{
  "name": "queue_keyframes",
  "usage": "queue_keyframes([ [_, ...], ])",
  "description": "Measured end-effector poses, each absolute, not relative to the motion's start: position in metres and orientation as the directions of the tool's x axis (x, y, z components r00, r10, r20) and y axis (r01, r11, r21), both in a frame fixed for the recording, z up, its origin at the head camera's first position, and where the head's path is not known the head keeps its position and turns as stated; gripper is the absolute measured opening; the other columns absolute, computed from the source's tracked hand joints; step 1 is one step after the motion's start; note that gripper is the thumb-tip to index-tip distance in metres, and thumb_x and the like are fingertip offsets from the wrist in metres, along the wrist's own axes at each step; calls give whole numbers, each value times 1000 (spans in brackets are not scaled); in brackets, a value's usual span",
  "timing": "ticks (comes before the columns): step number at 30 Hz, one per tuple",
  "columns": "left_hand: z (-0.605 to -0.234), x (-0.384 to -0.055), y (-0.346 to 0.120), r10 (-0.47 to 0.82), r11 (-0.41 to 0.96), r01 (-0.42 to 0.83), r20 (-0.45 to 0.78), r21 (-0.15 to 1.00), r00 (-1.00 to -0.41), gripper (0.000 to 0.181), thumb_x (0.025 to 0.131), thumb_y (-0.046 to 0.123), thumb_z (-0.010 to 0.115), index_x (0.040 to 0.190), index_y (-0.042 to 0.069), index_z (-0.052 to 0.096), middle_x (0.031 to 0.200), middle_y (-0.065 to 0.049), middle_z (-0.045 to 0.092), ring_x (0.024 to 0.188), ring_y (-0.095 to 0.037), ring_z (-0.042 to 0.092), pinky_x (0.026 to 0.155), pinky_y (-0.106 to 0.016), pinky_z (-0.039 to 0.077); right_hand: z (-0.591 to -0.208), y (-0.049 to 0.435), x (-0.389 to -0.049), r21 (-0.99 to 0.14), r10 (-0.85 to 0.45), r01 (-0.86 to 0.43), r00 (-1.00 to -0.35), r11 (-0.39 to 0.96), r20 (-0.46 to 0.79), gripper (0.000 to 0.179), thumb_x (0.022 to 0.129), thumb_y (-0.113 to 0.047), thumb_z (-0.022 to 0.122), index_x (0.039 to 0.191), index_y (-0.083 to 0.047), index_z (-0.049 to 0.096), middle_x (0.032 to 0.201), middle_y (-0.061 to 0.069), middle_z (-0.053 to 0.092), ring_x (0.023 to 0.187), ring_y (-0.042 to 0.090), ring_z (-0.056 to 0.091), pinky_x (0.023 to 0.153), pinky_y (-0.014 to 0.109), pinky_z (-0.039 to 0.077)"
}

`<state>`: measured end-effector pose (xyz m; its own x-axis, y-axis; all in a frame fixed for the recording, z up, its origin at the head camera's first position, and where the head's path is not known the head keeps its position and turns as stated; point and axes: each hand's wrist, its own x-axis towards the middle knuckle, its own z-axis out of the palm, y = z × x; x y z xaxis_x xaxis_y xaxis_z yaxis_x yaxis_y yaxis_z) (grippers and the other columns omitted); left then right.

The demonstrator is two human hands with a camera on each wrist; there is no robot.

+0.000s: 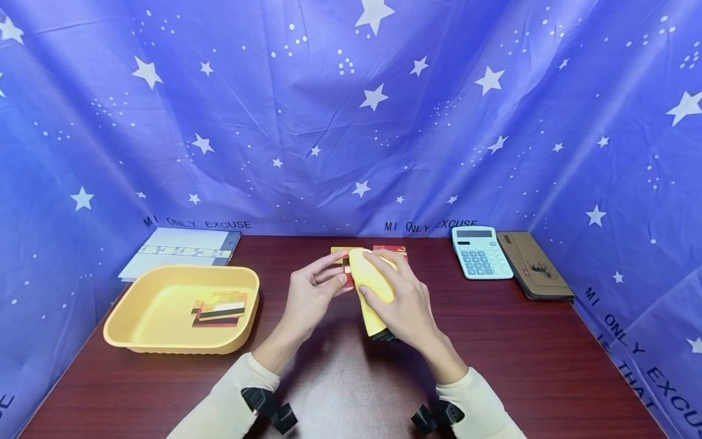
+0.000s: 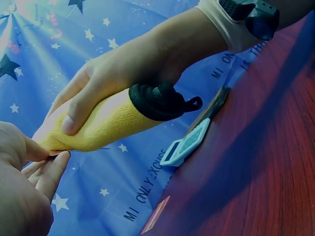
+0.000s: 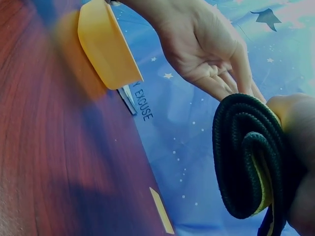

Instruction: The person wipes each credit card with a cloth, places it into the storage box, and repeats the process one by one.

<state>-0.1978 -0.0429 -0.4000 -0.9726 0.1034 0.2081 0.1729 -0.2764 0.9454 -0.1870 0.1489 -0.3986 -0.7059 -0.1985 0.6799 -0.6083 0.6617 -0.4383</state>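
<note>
Dead centre over the table (image 1: 340, 396), the right hand (image 1: 406, 299) grips the rolled yellow bundle (image 1: 365, 285), palm across it, with the black-edged end pointing between five and six o'clock; at the bundle's nine o'clock the left hand (image 1: 314, 291) pinches a red card (image 1: 349, 281) between thumb and fingers, right beside the yellow surface, though whether any of it tucks inside is hidden; just beyond the fingertips, a yellow card (image 1: 338, 249) lies at eleven o'clock and another red card (image 1: 396, 249) at one; out at nine o'clock sits the yellow tray (image 1: 170, 349), a stack of cards (image 1: 222, 308) overlapping inside it, with a white folder (image 1: 178, 241) behind; over between two and three o'clock rests the calculator (image 1: 481, 256), and next to it, at three, a brown case (image 1: 540, 268)
</note>
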Motion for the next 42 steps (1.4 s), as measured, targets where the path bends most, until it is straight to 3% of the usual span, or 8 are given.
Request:
queue_keyframes([
  [5,-398,-197,-45,110,-249,173,205,953,-973,41,93,-12,64,133,-2,66,116,-38,69,92,-11,77,84,-39,68,-397,156,-191,-471,-170,-589,-724,657,668,60,83,-25,83,140,-25,65,138,1,63,115,21,68,69,42,61],
  [14,-395,-196,-47,150,-252,170,212,953,-966,42,92,-12,63,133,-6,64,114,-39,69,91,-14,77,85,-38,67,-395,171,-198,-544,-74,-503,-776,672,627,60,85,-25,83,142,-30,63,137,-1,63,116,21,66,77,46,59],
  [21,-393,-198,-50,151,-250,168,210,954,-966,42,93,-11,63,134,-6,64,111,-40,69,87,-12,76,86,-40,67,-394,182,-204,-593,-21,-451,-807,667,590,57,88,-27,81,142,-32,64,138,-2,63,115,20,65,79,37,53],
  [32,-382,-205,-66,183,-228,144,187,963,-965,45,94,-9,63,138,-2,62,98,-12,77,89,-9,73,91,-48,65,-393,198,-207,-622,21,-415,-821,663,571,57,86,-22,83,140,-29,66,139,1,62,115,24,63,79,33,47],
  [37,-374,-204,-89,160,-215,175,211,961,-964,47,96,-7,64,142,-3,59,94,3,78,87,-7,73,90,-43,66,-392,197,-207,-619,7,-428,-819,658,574,57,86,-23,83,140,-30,66,139,-1,62,115,22,64,81,34,49],
  [42,-371,-198,-125,159,-153,174,198,973,-967,50,98,-1,66,146,-6,53,98,6,80,91,-6,74,90,-41,65,-391,196,-208,-622,0,-439,-817,648,577,56,86,-23,83,139,-29,66,139,-1,62,115,22,64,82,34,49],
])
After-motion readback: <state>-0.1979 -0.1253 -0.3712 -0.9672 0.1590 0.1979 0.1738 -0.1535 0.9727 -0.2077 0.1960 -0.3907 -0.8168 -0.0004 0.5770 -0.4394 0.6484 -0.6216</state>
